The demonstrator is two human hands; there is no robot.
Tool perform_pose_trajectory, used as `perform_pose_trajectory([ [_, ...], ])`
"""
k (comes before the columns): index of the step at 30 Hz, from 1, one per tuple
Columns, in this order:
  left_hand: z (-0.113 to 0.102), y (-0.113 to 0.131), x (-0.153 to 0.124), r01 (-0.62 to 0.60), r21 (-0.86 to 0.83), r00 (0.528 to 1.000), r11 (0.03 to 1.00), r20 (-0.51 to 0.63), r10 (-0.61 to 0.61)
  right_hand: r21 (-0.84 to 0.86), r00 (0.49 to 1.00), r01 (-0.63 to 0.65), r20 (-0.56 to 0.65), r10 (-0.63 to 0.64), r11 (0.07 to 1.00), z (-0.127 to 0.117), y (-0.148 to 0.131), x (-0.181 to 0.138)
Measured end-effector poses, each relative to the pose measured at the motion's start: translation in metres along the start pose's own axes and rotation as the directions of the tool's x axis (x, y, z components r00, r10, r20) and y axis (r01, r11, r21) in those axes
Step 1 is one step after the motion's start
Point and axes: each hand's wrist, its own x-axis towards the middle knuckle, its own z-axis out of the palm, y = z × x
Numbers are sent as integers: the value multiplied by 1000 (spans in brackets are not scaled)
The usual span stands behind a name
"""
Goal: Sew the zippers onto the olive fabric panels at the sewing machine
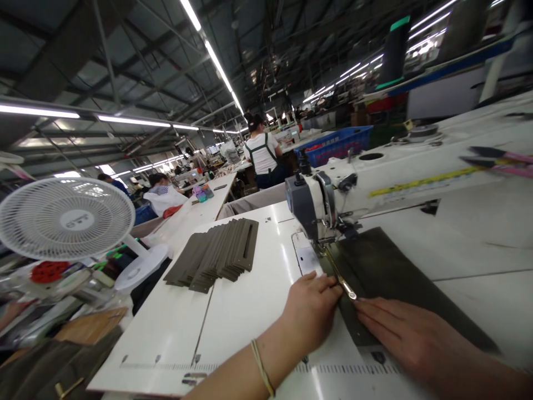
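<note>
While the dark fabric panel (387, 272) lies flat on the white desk (250, 300) under the sewing machine head (316, 205), both hands are pressed down on its near end. Left hand (310, 314) sits at the panel's left edge, fingers (322, 283) together and curled lightly, tips touching the fabric right beside the brass zipper strip (339, 278) that runs back toward the needle area. Right hand (400, 333) lies flat on top of the panel, fingers stretched out and close together, pointing at the near end of the zipper; neither hand is really gripping anything, just pinning it down. Further left on the desk there's a fanned-out stack of slotted dark pieces (219, 253), well apart from the hands. A white fan (64, 216) stands off the desk's left side, and a person in a white shirt (262, 153) is working further back.
</note>
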Motion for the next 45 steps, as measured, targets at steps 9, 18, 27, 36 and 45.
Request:
perform_pose_trajectory([
  [9,8,3,-4,-55,78,998,995,27,53,21,989,143,25,-143,990,-20,14,14],
  [18,7,-3,4,-76,80,996,994,-45,80,73,995,95,20,-97,993,-18,20,17],
  [27,8,-18,23,-116,95,986,989,-108,126,55,973,191,121,-196,980,-7,43,21],
  [36,15,-34,35,-52,59,996,997,-67,56,62,999,-4,49,1,998,14,40,31],
  [45,6,-30,38,39,75,987,996,155,-50,214,975,-145,198,102,966,-1,51,51],
])
